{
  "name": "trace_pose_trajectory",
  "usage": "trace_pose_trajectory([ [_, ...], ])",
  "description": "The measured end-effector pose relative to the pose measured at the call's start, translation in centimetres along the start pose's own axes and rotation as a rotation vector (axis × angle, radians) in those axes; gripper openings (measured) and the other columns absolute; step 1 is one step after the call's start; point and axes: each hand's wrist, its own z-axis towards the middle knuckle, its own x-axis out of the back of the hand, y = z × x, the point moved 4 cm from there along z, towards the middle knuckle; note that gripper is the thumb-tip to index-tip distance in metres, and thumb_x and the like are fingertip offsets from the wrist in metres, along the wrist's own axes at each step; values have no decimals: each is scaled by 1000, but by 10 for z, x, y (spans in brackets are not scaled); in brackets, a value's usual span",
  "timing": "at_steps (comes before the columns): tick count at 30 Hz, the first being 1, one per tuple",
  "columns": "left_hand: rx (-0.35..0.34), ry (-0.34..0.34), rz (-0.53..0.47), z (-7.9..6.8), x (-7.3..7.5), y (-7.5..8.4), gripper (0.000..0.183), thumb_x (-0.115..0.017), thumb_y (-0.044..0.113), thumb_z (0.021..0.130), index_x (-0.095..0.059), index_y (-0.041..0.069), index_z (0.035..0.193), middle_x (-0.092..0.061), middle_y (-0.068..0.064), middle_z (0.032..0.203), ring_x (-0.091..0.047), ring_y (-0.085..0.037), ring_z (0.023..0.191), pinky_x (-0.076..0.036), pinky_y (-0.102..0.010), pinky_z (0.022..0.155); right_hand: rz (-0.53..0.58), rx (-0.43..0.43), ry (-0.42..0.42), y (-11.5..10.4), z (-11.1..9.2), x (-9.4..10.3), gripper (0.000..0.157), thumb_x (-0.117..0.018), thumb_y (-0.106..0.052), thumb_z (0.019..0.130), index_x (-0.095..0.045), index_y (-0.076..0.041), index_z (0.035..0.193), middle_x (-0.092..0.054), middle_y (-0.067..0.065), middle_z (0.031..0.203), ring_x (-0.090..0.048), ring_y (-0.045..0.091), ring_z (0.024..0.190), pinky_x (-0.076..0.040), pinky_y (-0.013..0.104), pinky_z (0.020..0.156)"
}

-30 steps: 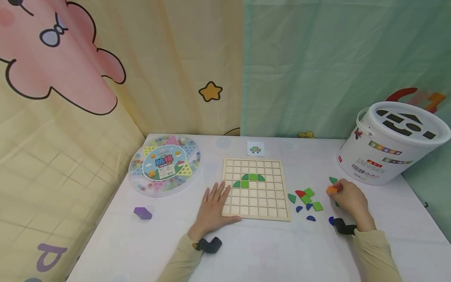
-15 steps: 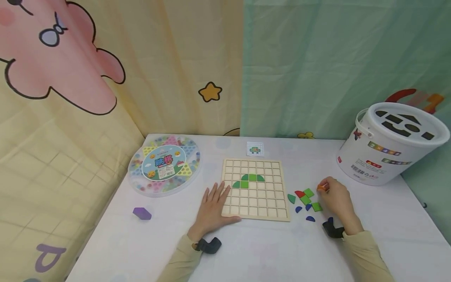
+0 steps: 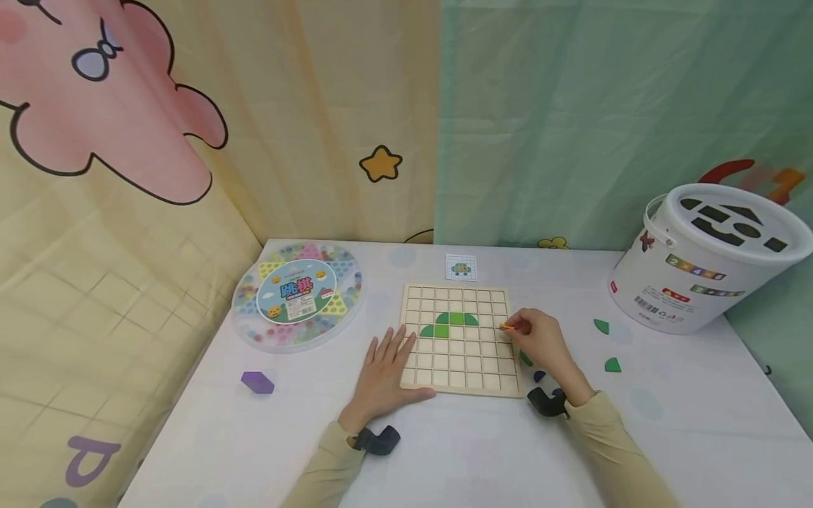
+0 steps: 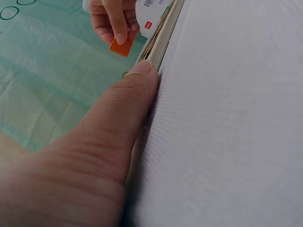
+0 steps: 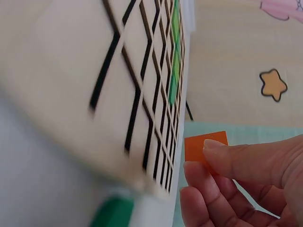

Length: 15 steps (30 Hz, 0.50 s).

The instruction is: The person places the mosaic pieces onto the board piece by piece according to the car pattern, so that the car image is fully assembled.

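Head view: right hand point(image 3: 546, 344) pinches orange tile point(image 3: 505, 327) near board point(image 3: 464, 364).

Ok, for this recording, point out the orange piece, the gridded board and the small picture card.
Orange piece point(image 5: 194, 147): right wrist view, on its exposed flat face.
Gridded board point(image 3: 456, 348): head view, on a bare cell near the middle.
Picture card point(image 3: 461, 269): head view, on its printed figure.

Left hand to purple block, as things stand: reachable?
Probably yes. Nothing visible stands between the left hand and the purple block off to its left. That hand rests on the grid board, so it would likely have to let go first.
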Motion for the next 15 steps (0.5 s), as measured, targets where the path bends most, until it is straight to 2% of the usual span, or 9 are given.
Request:
trace_pose_trajectory([
  [8, -4, 5, 7, 2, 1, 0, 104, -55, 75, 75, -24, 11, 151, -15, -9, 157, -7, -30, 143, -6, -49, 113, 57, -5, -104, -21, 14, -38, 5, -72, -3, 82, -69, -3, 85, -63, 4, 79, -57, 18, 70, -49, 31, 62],
  [15, 0, -5, 5, 1, 0, 0, 104, -55, 75, 75, -24, 12, 151, -15, -9, 157, -6, -30, 143, -5, -48, 113, 41, 4, -138, -31, 21, -54, 6, -75, -8, 81, -69, -7, 84, -63, -1, 76, -53, 15, 67, -45, 30, 60],
])
